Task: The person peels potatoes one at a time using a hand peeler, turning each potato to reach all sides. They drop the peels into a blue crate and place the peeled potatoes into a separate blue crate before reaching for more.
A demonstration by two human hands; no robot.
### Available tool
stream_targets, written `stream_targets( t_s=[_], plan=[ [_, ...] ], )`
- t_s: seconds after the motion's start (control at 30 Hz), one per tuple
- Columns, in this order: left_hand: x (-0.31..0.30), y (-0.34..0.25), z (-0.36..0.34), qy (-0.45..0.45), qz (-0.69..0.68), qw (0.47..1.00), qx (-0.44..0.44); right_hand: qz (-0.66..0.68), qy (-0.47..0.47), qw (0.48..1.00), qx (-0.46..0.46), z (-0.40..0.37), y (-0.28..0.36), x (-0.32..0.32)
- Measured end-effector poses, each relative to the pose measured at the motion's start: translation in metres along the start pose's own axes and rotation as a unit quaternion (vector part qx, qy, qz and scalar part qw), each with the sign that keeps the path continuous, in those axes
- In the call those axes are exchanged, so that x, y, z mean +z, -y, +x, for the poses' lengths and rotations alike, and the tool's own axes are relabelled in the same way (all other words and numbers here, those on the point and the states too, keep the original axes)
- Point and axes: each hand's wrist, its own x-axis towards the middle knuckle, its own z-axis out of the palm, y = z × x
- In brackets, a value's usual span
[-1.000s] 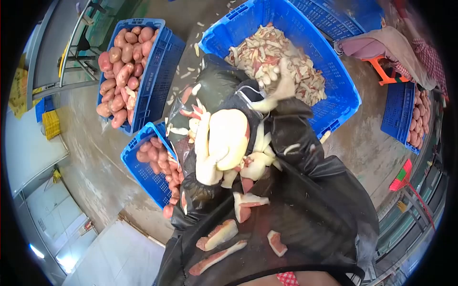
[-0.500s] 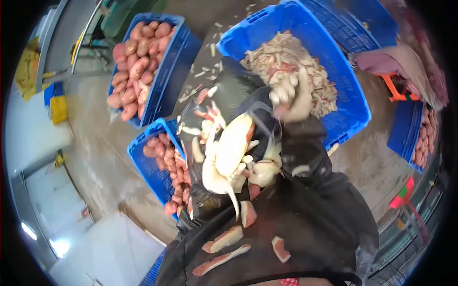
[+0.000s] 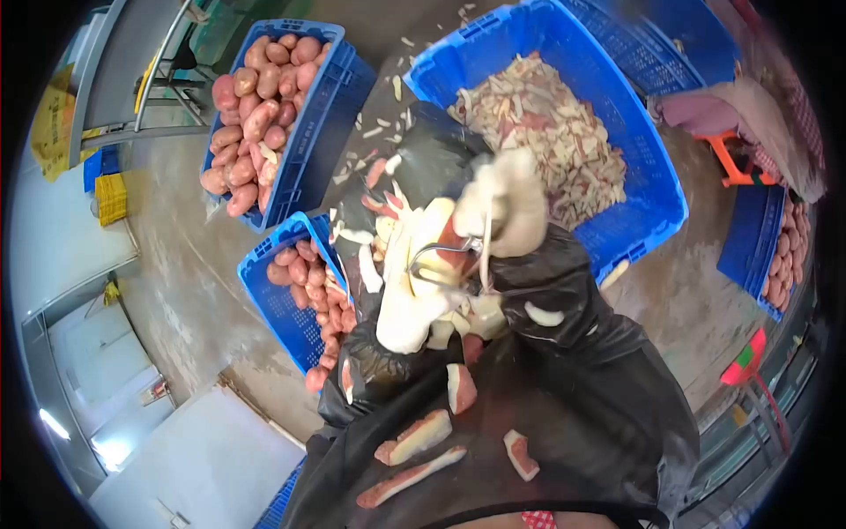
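Note:
My left hand (image 3: 407,316), in a pale glove, is wrapped round a partly peeled potato (image 3: 432,222) above my lap. Its bared side is cream coloured, and a patch of reddish skin remains on the right. My right hand (image 3: 511,207), also gloved and slightly blurred, grips a peeler whose bent metal frame (image 3: 426,250) lies against the potato. A thin pale strip hangs beside the right fingers. Peelings cling around both hands, and red-and-white peel pieces (image 3: 419,438) lie on my black apron (image 3: 564,423).
A large blue crate (image 3: 648,167) of peelings stands ahead to the right. Red-skinned potatoes fill a blue crate (image 3: 330,110) ahead left and a smaller one (image 3: 256,286) nearer. At far right are an orange stool (image 3: 730,163) and another potato crate (image 3: 738,238). Scraps litter the wet floor.
My right hand has come down and left from beside the peelings crate to the potato, bringing the peeler against it. My left hand keeps its hold, and the long strip hanging below it is gone.

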Motion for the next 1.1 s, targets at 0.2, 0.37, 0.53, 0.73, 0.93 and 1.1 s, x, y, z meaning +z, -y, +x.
stream_targets(
  t_s=[0.2,0.37,0.53,0.73,0.93,1.1],
  plan=[
    [0.004,0.013,0.000,-0.028,-0.113,0.990,-0.076,0.102,-0.146,0.949,-0.261,0.001,-0.019,0.011],
    [0.005,-0.007,-0.002,-0.058,-0.314,0.917,-0.239,-0.292,-0.459,0.752,-0.371,-0.021,0.001,-0.020],
    [0.004,0.010,-0.002,-0.098,-0.307,0.934,-0.154,-0.232,-0.525,0.779,-0.252,0.006,-0.013,0.015],
    [0.001,0.009,0.005,-0.096,-0.152,0.980,-0.089,-0.481,-0.542,0.668,-0.169,0.011,-0.021,0.028],
    [0.000,0.008,0.011,-0.054,-0.349,0.922,-0.158,0.048,-0.325,0.920,-0.214,0.009,-0.021,0.009],
    [-0.015,0.020,0.014,-0.019,-0.397,0.889,-0.228,-0.242,-0.405,0.849,-0.238,0.013,-0.005,0.034]
  ],
)
